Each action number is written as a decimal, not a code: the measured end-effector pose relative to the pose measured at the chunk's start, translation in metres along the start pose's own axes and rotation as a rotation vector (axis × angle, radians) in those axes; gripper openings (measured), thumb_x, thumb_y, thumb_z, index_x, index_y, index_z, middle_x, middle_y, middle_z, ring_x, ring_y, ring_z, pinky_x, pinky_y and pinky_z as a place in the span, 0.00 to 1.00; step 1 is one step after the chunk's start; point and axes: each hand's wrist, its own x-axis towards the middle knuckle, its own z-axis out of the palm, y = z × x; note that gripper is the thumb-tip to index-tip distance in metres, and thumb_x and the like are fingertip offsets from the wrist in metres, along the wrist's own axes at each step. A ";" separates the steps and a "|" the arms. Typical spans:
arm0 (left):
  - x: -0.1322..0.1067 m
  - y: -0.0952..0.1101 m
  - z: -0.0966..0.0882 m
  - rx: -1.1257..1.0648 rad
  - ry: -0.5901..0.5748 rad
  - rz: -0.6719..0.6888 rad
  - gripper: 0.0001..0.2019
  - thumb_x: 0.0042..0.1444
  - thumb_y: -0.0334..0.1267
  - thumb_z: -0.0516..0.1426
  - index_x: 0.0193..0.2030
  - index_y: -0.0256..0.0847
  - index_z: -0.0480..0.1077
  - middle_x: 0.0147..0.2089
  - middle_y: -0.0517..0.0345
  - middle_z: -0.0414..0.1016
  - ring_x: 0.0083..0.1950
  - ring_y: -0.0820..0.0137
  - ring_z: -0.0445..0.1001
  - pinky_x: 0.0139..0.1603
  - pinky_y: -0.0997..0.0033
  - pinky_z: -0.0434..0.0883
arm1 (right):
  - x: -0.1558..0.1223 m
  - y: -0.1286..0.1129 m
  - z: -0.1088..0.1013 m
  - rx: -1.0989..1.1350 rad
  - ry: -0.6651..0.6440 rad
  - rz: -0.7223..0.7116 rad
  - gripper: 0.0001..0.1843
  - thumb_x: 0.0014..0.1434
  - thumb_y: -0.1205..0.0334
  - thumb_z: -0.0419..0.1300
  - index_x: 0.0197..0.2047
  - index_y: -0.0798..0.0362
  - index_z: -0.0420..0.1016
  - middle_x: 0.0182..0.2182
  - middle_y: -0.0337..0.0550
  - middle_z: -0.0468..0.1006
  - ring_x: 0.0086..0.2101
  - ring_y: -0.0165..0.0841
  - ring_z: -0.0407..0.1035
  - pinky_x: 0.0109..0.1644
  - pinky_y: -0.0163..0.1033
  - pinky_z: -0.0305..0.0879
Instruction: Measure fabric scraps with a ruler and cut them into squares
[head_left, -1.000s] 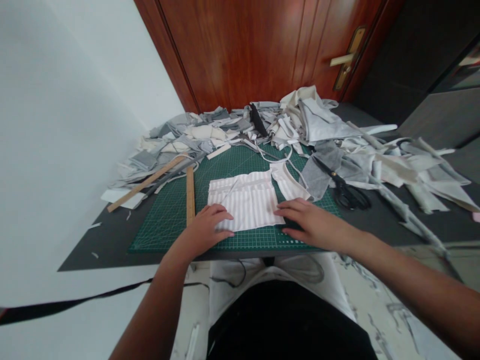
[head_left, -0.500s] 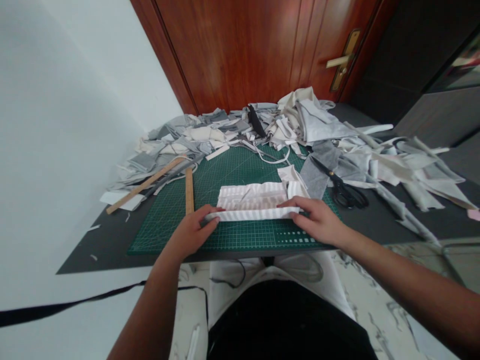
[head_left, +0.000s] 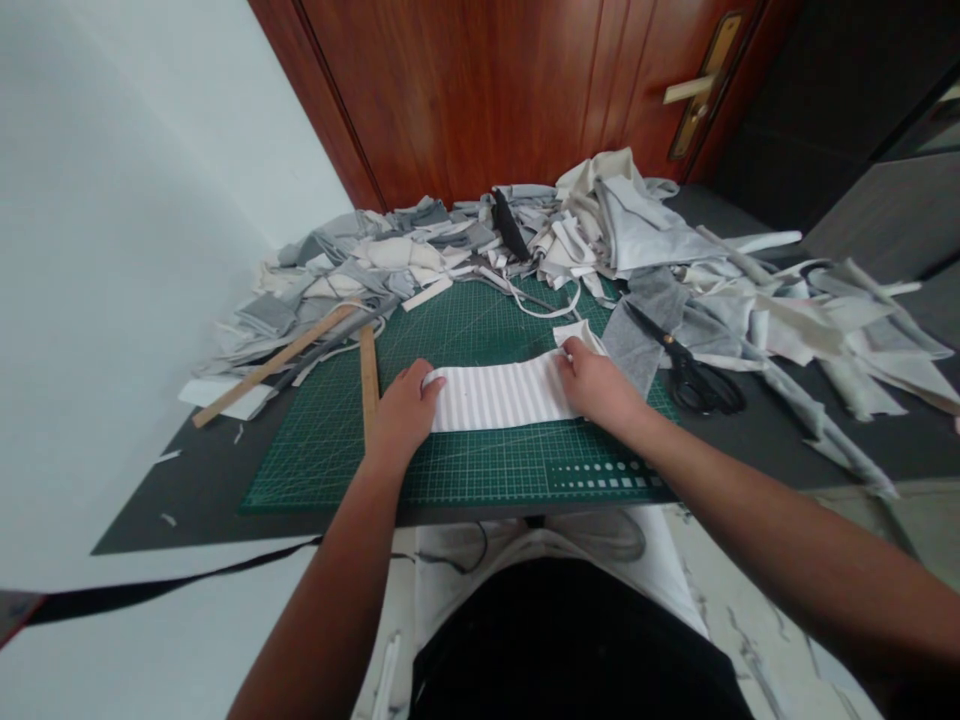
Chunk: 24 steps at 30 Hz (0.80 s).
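A white and pale grey striped fabric piece (head_left: 501,395) lies lengthwise across the green cutting mat (head_left: 480,480). My left hand (head_left: 409,405) grips its left end, thumb on top and fingers behind. At the upper right end, my right hand (head_left: 596,385) pinches the fabric near the top edge; its fingertips are partly hidden. Another bit of white fabric (head_left: 577,333) shows just beyond my right hand. Left of the striped piece, a short wooden ruler (head_left: 368,375) rests on the mat, its lower end covered by my left hand.
Black scissors (head_left: 694,375) lie right of the mat. Heaped grey and white fabric scraps (head_left: 435,245) line the back and right of the dark table (head_left: 150,505). A longer wooden ruler (head_left: 274,365) leans over scraps at left. A door (head_left: 480,100) stands behind.
The near edge of the striped fabric, held up as a narrow strip before, has been folded over away from me and now lies flat. Both hands have moved forward with it.
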 end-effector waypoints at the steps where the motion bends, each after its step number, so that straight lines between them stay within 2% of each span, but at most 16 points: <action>1: 0.000 0.002 0.000 0.051 -0.006 0.012 0.07 0.68 0.44 0.52 0.42 0.46 0.67 0.41 0.55 0.74 0.42 0.61 0.74 0.38 0.67 0.62 | 0.003 -0.002 0.000 -0.034 -0.011 0.017 0.18 0.73 0.57 0.43 0.57 0.55 0.67 0.41 0.58 0.82 0.43 0.48 0.78 0.45 0.44 0.66; 5: 0.005 0.007 0.001 0.204 -0.065 -0.001 0.08 0.70 0.45 0.51 0.45 0.46 0.68 0.42 0.51 0.76 0.45 0.56 0.77 0.41 0.63 0.67 | 0.009 -0.010 0.003 -0.145 -0.054 0.093 0.19 0.73 0.60 0.43 0.59 0.59 0.66 0.44 0.63 0.81 0.45 0.51 0.78 0.47 0.48 0.69; 9: 0.006 0.011 0.001 0.277 -0.137 -0.028 0.10 0.70 0.45 0.50 0.48 0.45 0.69 0.43 0.48 0.78 0.46 0.52 0.79 0.44 0.59 0.71 | 0.006 -0.016 0.005 -0.246 -0.045 0.096 0.19 0.72 0.60 0.44 0.58 0.61 0.68 0.43 0.64 0.81 0.45 0.52 0.78 0.46 0.49 0.70; 11: 0.002 0.016 -0.001 0.289 -0.078 -0.020 0.12 0.70 0.45 0.51 0.51 0.43 0.69 0.47 0.45 0.77 0.49 0.51 0.78 0.47 0.56 0.72 | 0.000 -0.019 0.005 -0.285 0.012 0.084 0.19 0.72 0.61 0.45 0.57 0.61 0.68 0.42 0.63 0.80 0.43 0.51 0.78 0.45 0.49 0.71; 13: -0.006 0.024 -0.004 0.305 0.055 0.022 0.14 0.68 0.42 0.53 0.56 0.41 0.68 0.55 0.41 0.75 0.55 0.49 0.76 0.53 0.53 0.72 | -0.008 -0.023 0.004 -0.310 0.139 0.028 0.18 0.71 0.63 0.47 0.57 0.61 0.68 0.45 0.64 0.79 0.44 0.51 0.76 0.45 0.50 0.70; 15: -0.016 0.036 -0.004 0.283 0.172 0.125 0.17 0.68 0.38 0.53 0.61 0.40 0.67 0.62 0.39 0.71 0.62 0.48 0.72 0.61 0.49 0.69 | -0.018 -0.030 0.006 -0.305 0.293 -0.106 0.19 0.69 0.66 0.48 0.58 0.62 0.68 0.51 0.66 0.76 0.50 0.52 0.72 0.49 0.51 0.69; 16: -0.021 0.042 -0.002 0.244 0.182 0.205 0.18 0.68 0.37 0.52 0.63 0.39 0.67 0.65 0.40 0.69 0.66 0.49 0.68 0.65 0.48 0.67 | -0.023 -0.034 0.008 -0.282 0.339 -0.209 0.20 0.68 0.66 0.49 0.60 0.62 0.69 0.55 0.66 0.74 0.53 0.52 0.70 0.53 0.52 0.68; 18: -0.030 0.052 0.006 0.132 0.085 0.357 0.21 0.70 0.36 0.48 0.67 0.39 0.64 0.72 0.43 0.64 0.72 0.54 0.63 0.71 0.50 0.62 | -0.033 -0.041 0.016 -0.204 0.308 -0.435 0.24 0.68 0.66 0.48 0.64 0.63 0.67 0.62 0.64 0.70 0.59 0.51 0.66 0.62 0.54 0.63; 20: -0.035 0.054 0.016 0.069 -0.088 0.431 0.24 0.72 0.37 0.44 0.71 0.37 0.60 0.76 0.45 0.59 0.77 0.57 0.56 0.75 0.51 0.57 | -0.042 -0.043 0.029 -0.133 0.163 -0.570 0.29 0.70 0.63 0.47 0.70 0.65 0.63 0.68 0.61 0.65 0.65 0.48 0.60 0.69 0.53 0.56; 22: -0.038 0.047 0.024 0.088 -0.204 0.412 0.26 0.73 0.39 0.43 0.75 0.38 0.56 0.78 0.46 0.55 0.79 0.56 0.51 0.77 0.46 0.51 | -0.046 -0.037 0.040 -0.120 0.030 -0.574 0.33 0.71 0.57 0.46 0.74 0.67 0.57 0.72 0.60 0.59 0.71 0.47 0.52 0.74 0.54 0.48; 24: -0.038 0.033 0.025 0.135 -0.237 0.376 0.27 0.73 0.42 0.43 0.77 0.40 0.53 0.79 0.47 0.51 0.80 0.53 0.47 0.77 0.42 0.48 | -0.048 -0.026 0.046 -0.139 -0.025 -0.538 0.38 0.72 0.49 0.47 0.75 0.66 0.54 0.74 0.59 0.54 0.73 0.48 0.47 0.76 0.57 0.42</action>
